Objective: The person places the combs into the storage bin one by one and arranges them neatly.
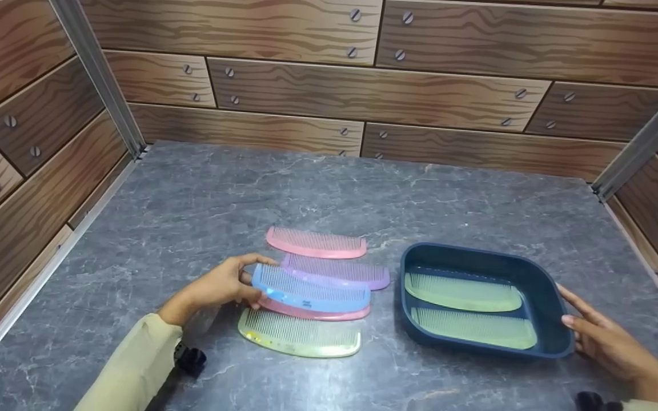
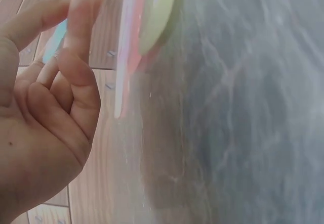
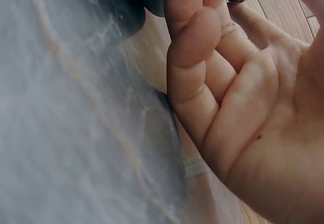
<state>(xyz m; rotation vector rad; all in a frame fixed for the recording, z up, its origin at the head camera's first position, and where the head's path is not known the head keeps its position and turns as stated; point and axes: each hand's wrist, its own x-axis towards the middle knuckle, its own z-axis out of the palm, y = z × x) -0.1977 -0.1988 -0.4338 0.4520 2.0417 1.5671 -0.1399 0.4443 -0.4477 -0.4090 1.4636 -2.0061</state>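
My left hand (image 1: 223,283) pinches the left end of a blue comb (image 1: 312,290); in the left wrist view a strip of this comb (image 2: 54,43) shows behind the fingers. Under and around it lie a purple comb (image 1: 363,273), a pink comb (image 1: 317,242) farther back, a second pink comb (image 1: 340,313) mostly hidden by the blue one, and a clear yellow-green comb (image 1: 300,334) in front. To the right, my right hand (image 1: 609,337) holds the right side of a dark blue tub (image 1: 477,251), thumb at its rim. Inside the tub are two pale green combs (image 1: 463,292).
Everything stands on a grey marble-patterned table (image 1: 220,188). Wood-patterned panels (image 1: 283,85) rise at the back and both sides, with metal posts (image 1: 100,74) at the corners.
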